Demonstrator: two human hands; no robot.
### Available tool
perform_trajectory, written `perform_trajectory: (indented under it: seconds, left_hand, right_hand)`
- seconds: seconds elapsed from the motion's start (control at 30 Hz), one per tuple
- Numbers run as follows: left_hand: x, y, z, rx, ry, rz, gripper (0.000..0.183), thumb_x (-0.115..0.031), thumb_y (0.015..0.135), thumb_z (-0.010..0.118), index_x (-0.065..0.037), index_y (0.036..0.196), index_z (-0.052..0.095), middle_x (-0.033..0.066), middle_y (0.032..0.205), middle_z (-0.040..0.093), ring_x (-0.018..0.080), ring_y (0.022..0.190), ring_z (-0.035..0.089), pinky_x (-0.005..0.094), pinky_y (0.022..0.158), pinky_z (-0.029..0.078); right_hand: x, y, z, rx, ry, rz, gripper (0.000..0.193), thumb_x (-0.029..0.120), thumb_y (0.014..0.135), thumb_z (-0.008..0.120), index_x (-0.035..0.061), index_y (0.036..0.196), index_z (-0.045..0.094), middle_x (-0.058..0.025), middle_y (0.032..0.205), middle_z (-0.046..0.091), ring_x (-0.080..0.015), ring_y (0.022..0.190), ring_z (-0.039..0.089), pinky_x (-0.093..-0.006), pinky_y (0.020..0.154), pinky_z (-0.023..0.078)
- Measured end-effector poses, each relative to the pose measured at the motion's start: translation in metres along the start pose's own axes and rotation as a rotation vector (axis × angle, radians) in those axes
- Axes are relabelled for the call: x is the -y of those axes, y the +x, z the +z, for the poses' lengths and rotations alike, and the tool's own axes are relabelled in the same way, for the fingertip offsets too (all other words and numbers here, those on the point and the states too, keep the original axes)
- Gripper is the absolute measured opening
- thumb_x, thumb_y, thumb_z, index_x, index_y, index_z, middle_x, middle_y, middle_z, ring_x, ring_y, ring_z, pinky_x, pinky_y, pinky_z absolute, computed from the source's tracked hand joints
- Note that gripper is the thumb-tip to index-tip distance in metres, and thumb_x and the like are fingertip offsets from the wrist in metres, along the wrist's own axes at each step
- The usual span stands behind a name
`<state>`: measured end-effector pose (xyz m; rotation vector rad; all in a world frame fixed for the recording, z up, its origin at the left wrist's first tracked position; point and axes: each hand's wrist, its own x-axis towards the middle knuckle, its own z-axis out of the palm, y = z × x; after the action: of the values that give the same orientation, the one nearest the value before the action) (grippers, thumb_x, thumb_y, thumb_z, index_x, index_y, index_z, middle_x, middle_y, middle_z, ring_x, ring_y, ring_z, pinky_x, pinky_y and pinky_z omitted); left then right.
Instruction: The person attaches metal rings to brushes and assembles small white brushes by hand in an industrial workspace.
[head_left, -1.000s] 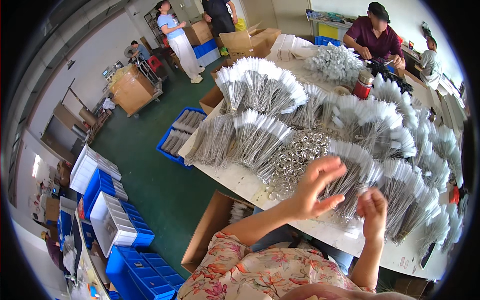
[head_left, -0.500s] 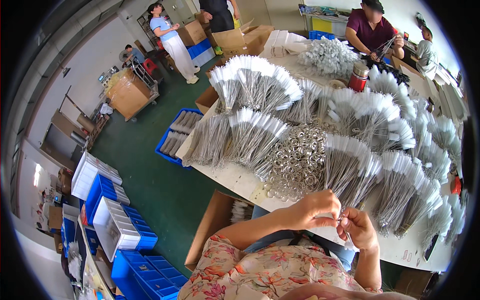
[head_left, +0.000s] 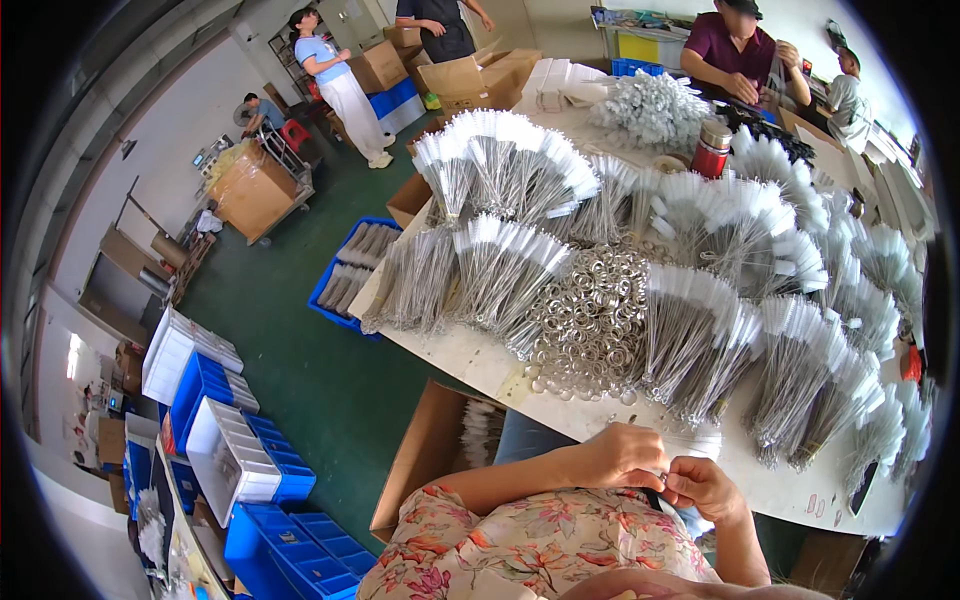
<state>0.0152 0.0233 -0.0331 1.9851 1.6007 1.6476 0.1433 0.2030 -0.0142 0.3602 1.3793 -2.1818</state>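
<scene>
My left hand (head_left: 630, 455) and my right hand (head_left: 706, 487) meet above my lap at the table's front edge. Both are closed, fingertips pinched together round a small shiny metal bit (head_left: 663, 478), too small and too covered to name. Just beyond them, a heap of metal rings (head_left: 590, 325) lies on the white table (head_left: 480, 365). Thin wire-stemmed brushes with white bristle heads surround the heap in bundles, one bundle (head_left: 510, 265) on its left and another (head_left: 690, 320) on its right.
An open cardboard box (head_left: 425, 450) with brushes stands left of my lap. A blue crate (head_left: 350, 270) sits by the table's left end. A red flask (head_left: 711, 150) stands among the far bundles. Across the table sits a co-worker (head_left: 735, 55); blue and white bins (head_left: 235, 450) line the left.
Both my hands have come down and slightly left, closer to my body. The white brush head that hung below my right hand no longer shows clearly. The co-worker's hands have shifted.
</scene>
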Motion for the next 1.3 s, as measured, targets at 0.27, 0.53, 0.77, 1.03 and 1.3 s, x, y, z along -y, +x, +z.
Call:
perform_trajectory:
  seconds: [0.27,0.53,0.77,1.03,1.3]
  left_hand:
    - [0.018,-0.072,-0.032,-0.348,0.437,-0.88,0.03,-0.027,0.078,0.069,-0.005,0.095,0.056,0.0068,0.06,0.058,0.0194,0.052,0.059,0.03,0.047,0.045]
    - [0.033,-0.068,-0.008,-0.202,0.388,-0.865,0.032,-0.025,0.077,0.071,-0.001,0.093,0.058,0.0069,0.059,0.06,0.012,0.051,0.058,0.025,0.048,0.045]
    - [0.046,-0.066,0.003,-0.149,0.334,-0.885,0.018,-0.014,0.078,0.068,0.002,0.082,0.061,0.0067,0.06,0.062,0.0098,0.049,0.058,0.0229,0.045,0.045]
    - [0.04,-0.051,0.008,-0.149,0.274,-0.921,0.019,-0.017,0.077,0.068,0.0,0.078,0.06,0.0085,0.064,0.062,0.0165,0.056,0.061,0.0275,0.051,0.047]
    - [0.033,-0.05,0.003,-0.129,0.505,-0.919,0.015,-0.016,0.078,0.065,-0.002,0.077,0.059,0.0113,0.068,0.059,0.0268,0.06,0.06,0.0337,0.055,0.046]
  right_hand:
    - [-0.016,-0.04,-0.038,-0.886,-1.585,-0.128,0.006,0.009,0.074,0.058,0.0037,0.071,0.06,-0.0123,0.069,0.06,-0.0323,0.066,0.059,-0.0436,0.062,0.042]
    - [-0.055,-0.035,-0.06,-1.002,-1.629,-0.242,0.011,0.011,0.078,0.05,0.0054,0.072,0.057,-0.0144,0.072,0.058,-0.0354,0.071,0.056,-0.0449,0.064,0.041]
    - [-0.021,-0.043,-0.053,-0.933,-1.205,-0.23,0.012,0.02,0.08,0.058,0.0092,0.08,0.063,-0.0132,0.069,0.061,-0.0339,0.066,0.059,-0.0424,0.062,0.047]
    - [-0.026,0.001,-0.031,-0.682,-1.067,-0.618,0.01,0.021,0.08,0.061,0.0121,0.085,0.064,-0.0082,0.069,0.061,-0.0283,0.064,0.061,-0.0376,0.056,0.048]
    - [-0.022,0.063,0.011,-0.438,-1.385,-0.619,0.014,0.023,0.084,0.055,0.0105,0.088,0.061,-0.0079,0.096,0.06,-0.0283,0.066,0.063,-0.0387,0.056,0.05]
